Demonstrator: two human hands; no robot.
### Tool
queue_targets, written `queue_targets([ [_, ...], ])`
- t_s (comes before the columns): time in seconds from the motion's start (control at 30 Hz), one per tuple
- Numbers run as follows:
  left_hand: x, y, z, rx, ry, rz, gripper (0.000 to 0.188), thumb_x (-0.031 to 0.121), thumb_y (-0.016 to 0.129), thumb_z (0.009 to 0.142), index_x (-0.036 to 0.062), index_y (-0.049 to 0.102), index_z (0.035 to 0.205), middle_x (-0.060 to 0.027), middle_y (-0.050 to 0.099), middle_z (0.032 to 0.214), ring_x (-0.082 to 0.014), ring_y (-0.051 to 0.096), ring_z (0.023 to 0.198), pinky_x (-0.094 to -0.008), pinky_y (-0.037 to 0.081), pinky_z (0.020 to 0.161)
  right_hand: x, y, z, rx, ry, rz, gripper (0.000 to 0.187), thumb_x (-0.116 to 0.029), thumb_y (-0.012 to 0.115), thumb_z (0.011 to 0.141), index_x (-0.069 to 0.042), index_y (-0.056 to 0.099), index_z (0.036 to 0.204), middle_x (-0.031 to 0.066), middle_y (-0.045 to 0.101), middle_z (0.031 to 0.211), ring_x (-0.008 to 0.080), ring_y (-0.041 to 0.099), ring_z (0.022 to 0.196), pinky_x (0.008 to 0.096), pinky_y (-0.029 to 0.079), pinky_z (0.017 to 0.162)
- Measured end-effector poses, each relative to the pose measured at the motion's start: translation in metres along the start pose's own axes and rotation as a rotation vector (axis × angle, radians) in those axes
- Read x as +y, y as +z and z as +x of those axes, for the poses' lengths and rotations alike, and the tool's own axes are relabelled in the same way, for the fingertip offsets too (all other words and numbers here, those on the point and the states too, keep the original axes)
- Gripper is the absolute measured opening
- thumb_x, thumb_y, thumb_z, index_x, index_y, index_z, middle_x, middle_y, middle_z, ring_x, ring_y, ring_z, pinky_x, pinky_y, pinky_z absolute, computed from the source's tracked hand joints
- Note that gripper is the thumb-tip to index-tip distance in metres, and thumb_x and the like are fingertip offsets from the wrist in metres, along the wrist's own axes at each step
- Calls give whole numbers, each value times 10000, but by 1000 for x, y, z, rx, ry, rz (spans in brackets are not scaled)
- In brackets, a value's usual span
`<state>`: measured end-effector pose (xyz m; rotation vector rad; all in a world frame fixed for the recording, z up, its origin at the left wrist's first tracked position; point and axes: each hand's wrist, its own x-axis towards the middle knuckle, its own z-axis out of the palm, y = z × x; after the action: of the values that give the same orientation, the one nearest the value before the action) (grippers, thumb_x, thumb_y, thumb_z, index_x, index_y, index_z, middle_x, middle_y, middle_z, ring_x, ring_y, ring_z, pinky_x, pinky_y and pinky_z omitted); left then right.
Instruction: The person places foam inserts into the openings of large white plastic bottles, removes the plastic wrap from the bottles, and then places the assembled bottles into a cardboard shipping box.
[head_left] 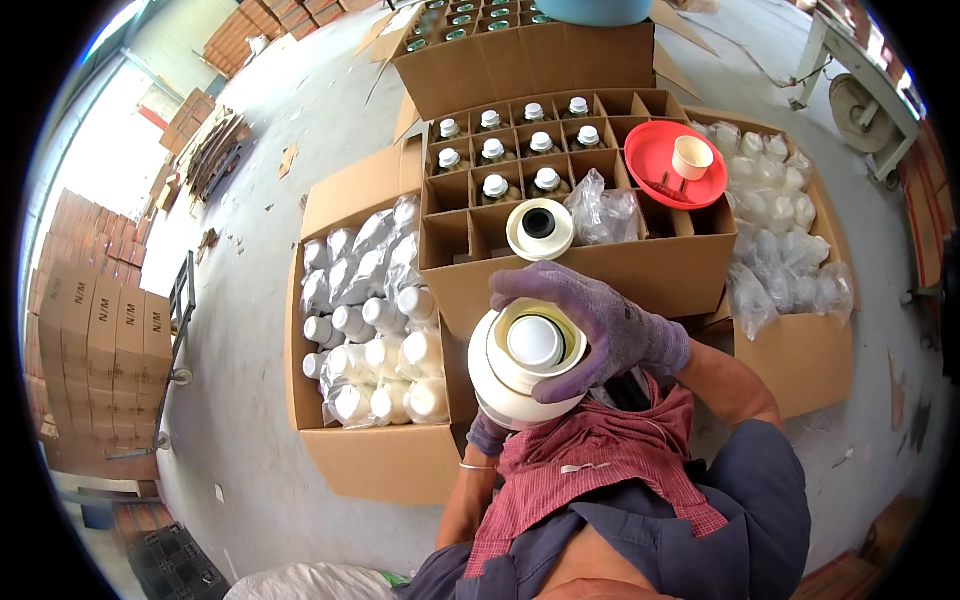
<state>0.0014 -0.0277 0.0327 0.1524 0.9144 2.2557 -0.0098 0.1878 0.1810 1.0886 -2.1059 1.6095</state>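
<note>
Right hand clasps a white-capped container at frame centre with curled fingers, left hand mostly hidden below, grip unclear; work looks partway, bottles occupying only some cells of the upper-centre divided carton.

Place: packing warehouse, by its look
Stacked cartons: far left of hands
Bottle carton: just beyond them
Grey floor: around

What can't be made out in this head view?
Head view:
- Left hand in purple glove: mostly hidden behind the round white plastic container.
- Blue plastic basin: cut off by the upper edge.
- Lower parts of white-capped bottles: hidden inside the brown partitioned cardboard carton.
</note>
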Motion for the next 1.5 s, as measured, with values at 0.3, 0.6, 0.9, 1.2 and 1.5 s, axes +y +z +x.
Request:
queue_targets([
  [0.3,4,-11,-6,143,72,69,610,221,737,798,33,489,1323,-132,549,1302,-264,524,1214,-373,431,1025,6,6,10,232,175,-208,836,-306,858,672,-15,448,1339,152,559,1202,272,548,1133,381,421,992],
  [0.6,68,-36,-10,325,217,325,571,213,730,802,41,519,1303,-126,579,1273,-259,544,1195,-371,445,1013,26,12,-9,196,-59,-97,857,-323,872,658,-17,441,1334,162,527,1274,309,524,1168,413,425,990],
  [0.9,122,9,82,-531,-7,1649,595,278,752,725,124,567,1269,-101,557,1293,-312,577,1136,-385,465,953,79,14,-141,-553,603,-234,362,-135,666,802,-43,584,1143,171,616,1090,343,601,1020,419,485,896],
  [1.2,56,20,109,-641,141,2028,474,280,646,856,115,575,1295,-145,625,1150,-315,594,1052,-401,450,961,249,-46,-25,-316,252,-832,495,-42,643,762,-138,563,1240,174,469,1309,382,487,1188,424,407,1031],
  [1.5,71,16,130,-119,63,-118,620,535,467,970,96,397,1403,-84,582,1166,-191,561,1104,-403,511,923,149,-19,23,-197,-111,-833,454,-178,645,862,-90,502,1283,216,516,1205,379,537,1111,439,489,899],
])
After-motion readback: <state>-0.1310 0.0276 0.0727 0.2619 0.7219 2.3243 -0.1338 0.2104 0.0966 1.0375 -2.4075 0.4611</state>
